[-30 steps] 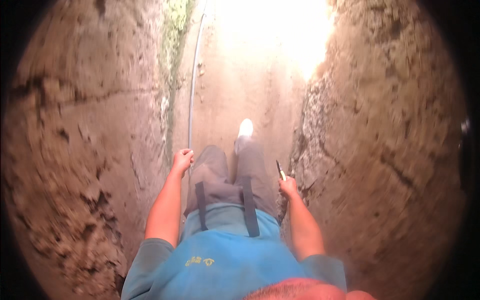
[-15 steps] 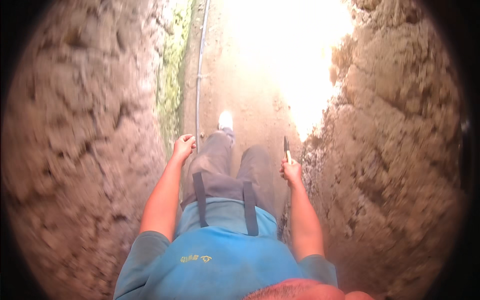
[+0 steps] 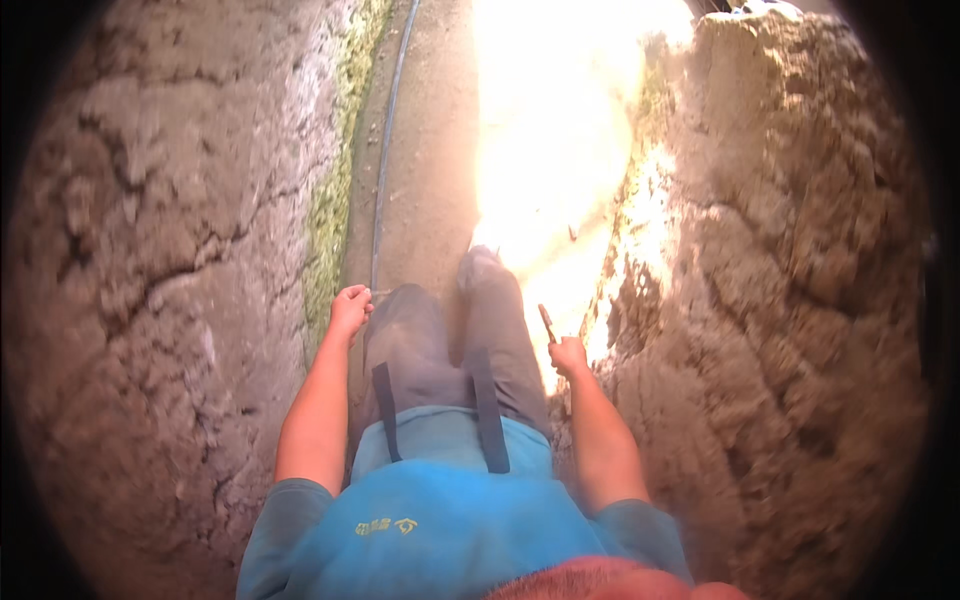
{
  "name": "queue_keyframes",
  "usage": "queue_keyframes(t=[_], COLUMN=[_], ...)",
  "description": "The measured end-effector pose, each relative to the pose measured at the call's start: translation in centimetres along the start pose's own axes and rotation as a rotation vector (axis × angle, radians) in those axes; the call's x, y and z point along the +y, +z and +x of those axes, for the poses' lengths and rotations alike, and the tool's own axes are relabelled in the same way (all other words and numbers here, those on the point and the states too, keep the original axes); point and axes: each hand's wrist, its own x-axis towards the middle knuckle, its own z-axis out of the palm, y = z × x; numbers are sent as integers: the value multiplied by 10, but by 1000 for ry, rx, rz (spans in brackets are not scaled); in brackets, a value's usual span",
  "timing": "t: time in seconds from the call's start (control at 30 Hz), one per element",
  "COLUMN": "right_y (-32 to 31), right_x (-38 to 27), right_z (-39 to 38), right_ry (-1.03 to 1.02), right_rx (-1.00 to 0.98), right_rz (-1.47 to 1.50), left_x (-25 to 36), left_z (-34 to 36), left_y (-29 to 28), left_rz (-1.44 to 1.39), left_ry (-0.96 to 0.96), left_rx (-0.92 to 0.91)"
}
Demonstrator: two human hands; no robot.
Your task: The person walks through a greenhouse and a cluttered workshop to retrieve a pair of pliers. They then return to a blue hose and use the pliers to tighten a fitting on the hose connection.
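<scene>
My right hand [image 3: 568, 357] is closed round a slim hand tool [image 3: 547, 322] with a dark, narrow tip and a lighter handle. The tool points forward and slightly left; most of the handle is hidden in my fist, and its exact kind is not clear. On the other side, my left hand [image 3: 350, 308] hangs beside my left thigh with the fingers curled in and nothing visible in them. Both forearms reach forward past my blue apron [image 3: 450, 510] and grey trousers [image 3: 405, 330].
Rough, cracked earth or rock walls [image 3: 180, 250] rise closely on both sides, the left one with a mossy green foot [image 3: 335, 190]. A thin dark hose or cable [image 3: 390, 130] runs along the dirt floor [image 3: 430, 150] at left. Glaring sunlight washes out the path ahead on the right.
I have walked forward: my right leg now leads instead of the left. The sunlit patch has come nearer and reaches my right hand, which still grips the tool.
</scene>
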Motion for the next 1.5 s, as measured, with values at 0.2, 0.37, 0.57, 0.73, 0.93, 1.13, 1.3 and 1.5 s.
queue_keyframes(t=[0.2,0.37,0.57,0.73,0.93,1.13,1.3,1.5], right_y=[-201,-312,-404,-478,-593,-755,-894,-1011], right_x=[-309,-478,-570,-607,-717,-879,-1041,-1169], right_z=[1,34,128,157,206,227,209,206], right_ry=[-262,-356,-216,34,126,-32,-276,-293], right_rx=[94,158,156,122,99,43,147,182], right_rz=[676,773,695,616,420,507,851,805], left_x=[246,412,635,804,965,1141,1331,1504], left_z=[37,114,182,191,242,277,264,307], left_y=[36,56,83,123,166,208,250,269], left_rz=[-55,18,28,-13,10,37,79,27], left_ry=[112,43,49,85,38,89,221,312], left_rx=[-77,-75,-87,-137,-94,-79,-120,-159])
